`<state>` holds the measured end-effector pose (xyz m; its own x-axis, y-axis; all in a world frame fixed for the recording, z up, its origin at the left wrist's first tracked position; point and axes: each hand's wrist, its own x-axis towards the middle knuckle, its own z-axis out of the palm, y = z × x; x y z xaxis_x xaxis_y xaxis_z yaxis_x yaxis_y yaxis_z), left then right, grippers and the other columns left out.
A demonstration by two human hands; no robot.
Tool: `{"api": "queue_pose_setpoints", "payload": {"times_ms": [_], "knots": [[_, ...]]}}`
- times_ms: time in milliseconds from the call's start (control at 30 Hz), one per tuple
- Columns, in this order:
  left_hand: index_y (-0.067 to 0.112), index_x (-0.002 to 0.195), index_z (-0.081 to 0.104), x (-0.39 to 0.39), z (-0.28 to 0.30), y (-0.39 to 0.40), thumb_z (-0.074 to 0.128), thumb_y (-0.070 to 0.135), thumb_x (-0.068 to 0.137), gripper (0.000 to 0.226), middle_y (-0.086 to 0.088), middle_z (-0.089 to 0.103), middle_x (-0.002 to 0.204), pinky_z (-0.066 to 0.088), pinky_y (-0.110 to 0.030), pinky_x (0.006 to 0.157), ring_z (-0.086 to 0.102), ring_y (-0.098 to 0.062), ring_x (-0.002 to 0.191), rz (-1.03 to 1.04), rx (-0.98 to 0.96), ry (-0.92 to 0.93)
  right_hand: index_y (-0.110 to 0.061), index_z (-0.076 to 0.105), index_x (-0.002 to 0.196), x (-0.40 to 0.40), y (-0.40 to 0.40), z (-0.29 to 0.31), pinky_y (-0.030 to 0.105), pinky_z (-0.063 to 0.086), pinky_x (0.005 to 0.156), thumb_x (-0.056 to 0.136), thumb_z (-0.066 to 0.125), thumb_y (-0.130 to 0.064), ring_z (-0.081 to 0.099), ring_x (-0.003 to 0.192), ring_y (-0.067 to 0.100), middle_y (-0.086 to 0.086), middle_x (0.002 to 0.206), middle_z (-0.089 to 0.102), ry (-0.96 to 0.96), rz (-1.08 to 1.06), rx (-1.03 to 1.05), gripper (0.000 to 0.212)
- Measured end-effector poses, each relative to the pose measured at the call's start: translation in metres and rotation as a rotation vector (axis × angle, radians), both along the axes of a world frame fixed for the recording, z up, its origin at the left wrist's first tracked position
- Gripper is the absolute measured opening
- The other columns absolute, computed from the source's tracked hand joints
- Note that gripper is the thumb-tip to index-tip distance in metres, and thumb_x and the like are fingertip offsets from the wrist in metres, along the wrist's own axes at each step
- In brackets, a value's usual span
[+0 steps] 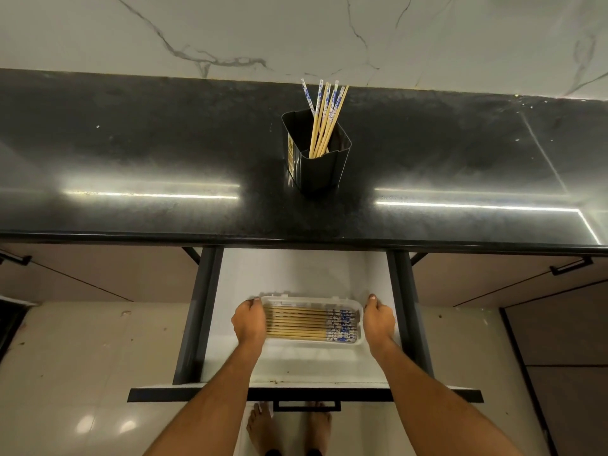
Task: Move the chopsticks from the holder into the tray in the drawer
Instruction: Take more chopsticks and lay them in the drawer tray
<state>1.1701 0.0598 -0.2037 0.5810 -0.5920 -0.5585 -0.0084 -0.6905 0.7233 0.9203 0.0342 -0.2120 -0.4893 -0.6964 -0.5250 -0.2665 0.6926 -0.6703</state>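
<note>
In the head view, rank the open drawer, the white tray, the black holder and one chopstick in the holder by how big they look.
1. Open drawer
2. White tray
3. Black holder, though it stands farther from the camera than the tray, so this is unsure
4. One chopstick in the holder

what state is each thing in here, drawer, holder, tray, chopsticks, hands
dark-framed drawer: pulled open
black plastic holder: upright, part full
wooden chopsticks in holder: leaning
clear plastic tray: in drawer
wooden chopsticks in tray: lying flat
left hand: grips tray end
right hand: at other end
</note>
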Motion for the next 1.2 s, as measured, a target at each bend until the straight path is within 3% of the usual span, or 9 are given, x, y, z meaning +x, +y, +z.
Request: {"api": "queue_pose_setpoints", "payload": {"times_ms": [200, 433, 733, 867, 933, 1000, 1067, 1200], "knots": [[0.007, 0.1, 0.073, 0.001, -0.006, -0.002, 0.047, 0.025, 0.106, 0.032, -0.012, 0.07, 0.096, 0.055, -0.038, 0.077, 0.063, -0.025, 0.083, -0.001, 0.037, -0.049, -0.006, 0.062, 0.093, 0.013, 0.004, 0.002, 0.032, 0.059, 0.06, 0.108, 0.038, -0.039, 0.07, 0.073, 0.025, 0.013, 0.084, 0.069, 0.033, 0.057, 0.04, 0.043], [0.008, 0.102, 0.073, 0.001, -0.007, -0.003, 0.045, 0.023, 0.106, 0.032, -0.011, 0.07, 0.095, 0.054, -0.034, 0.07, 0.064, -0.024, 0.082, -0.026, 0.054, -0.068, -0.009, 0.062, 0.087, 0.022, 0.001, 0.007, 0.027, 0.055, 0.056, 0.108, 0.039, -0.039, 0.066, 0.066, 0.018, 0.009, 0.079, 0.067, 0.213, 0.169, 0.031, 0.042], [0.008, 0.102, 0.073, 0.004, -0.01, -0.003, 0.044, 0.023, 0.106, 0.034, -0.012, 0.07, 0.096, 0.056, -0.037, 0.075, 0.064, -0.024, 0.083, -0.066, 0.057, -0.083, -0.007, 0.062, 0.091, 0.025, 0.001, 0.009, 0.02, 0.044, 0.049, 0.108, 0.04, -0.036, 0.063, 0.068, 0.017, 0.009, 0.086, 0.067, 0.233, 0.258, 0.065, 0.04], [0.012, 0.101, 0.071, 0.003, -0.002, -0.002, 0.043, 0.026, 0.107, 0.032, -0.01, 0.071, 0.098, 0.055, -0.029, 0.067, 0.065, -0.021, 0.082, -0.14, 0.025, -0.128, -0.008, 0.06, 0.09, 0.026, -0.001, 0.015, 0.019, 0.041, 0.048, 0.108, 0.039, -0.036, 0.057, 0.063, 0.011, 0.008, 0.085, 0.066, 0.275, 0.308, 0.067, 0.039], [0.013, 0.108, 0.07, 0.003, 0.005, -0.002, 0.044, 0.028, 0.107, 0.03, -0.008, 0.072, 0.103, 0.056, -0.026, 0.065, 0.067, -0.02, 0.086, -0.218, -0.005, -0.176, -0.01, 0.06, 0.09, 0.029, -0.001, 0.021, 0.022, 0.051, 0.055, 0.107, 0.04, -0.037, 0.061, 0.068, 0.012, 0.008, 0.088, 0.067, 0.314, 0.356, 0.038, 0.038], [0.013, 0.121, 0.067, 0.004, 0.012, -0.004, 0.046, 0.03, 0.105, 0.031, -0.007, 0.071, 0.113, 0.063, -0.034, 0.077, 0.069, -0.021, 0.095, -0.33, -0.041, -0.265, -0.011, 0.063, 0.101, 0.032, -0.002, 0.028, 0.03, 0.059, 0.076, 0.106, 0.042, -0.039, 0.063, 0.086, 0.015, 0.008, 0.099, 0.067, 0.399, 0.434, -0.007, 0.036], [0.013, 0.129, 0.062, 0.005, 0.023, -0.009, 0.05, 0.029, 0.104, 0.033, -0.006, 0.067, 0.122, 0.061, -0.039, 0.089, 0.066, -0.021, 0.106, -0.436, -0.092, -0.38, -0.011, 0.06, 0.117, 0.034, -0.004, 0.039, 0.03, 0.054, 0.091, 0.105, 0.044, -0.04, 0.058, 0.103, 0.016, 0.005, 0.114, 0.063, 0.508, 0.528, -0.083, 0.035], [0.012, 0.139, 0.054, 0.004, 0.053, -0.018, 0.053, 0.029, 0.102, 0.04, -0.006, 0.059, 0.137, 0.047, -0.033, 0.105, 0.057, -0.022, 0.125, -0.563, -0.226, -0.541, -0.011, 0.055, 0.129, 0.033, -0.007, 0.06, 0.031, 0.051, 0.098, 0.104, 0.042, -0.044, 0.056, 0.112, 0.019, 0.006, 0.124, 0.059, 0.771, 0.716, -0.272, 0.044]]}}
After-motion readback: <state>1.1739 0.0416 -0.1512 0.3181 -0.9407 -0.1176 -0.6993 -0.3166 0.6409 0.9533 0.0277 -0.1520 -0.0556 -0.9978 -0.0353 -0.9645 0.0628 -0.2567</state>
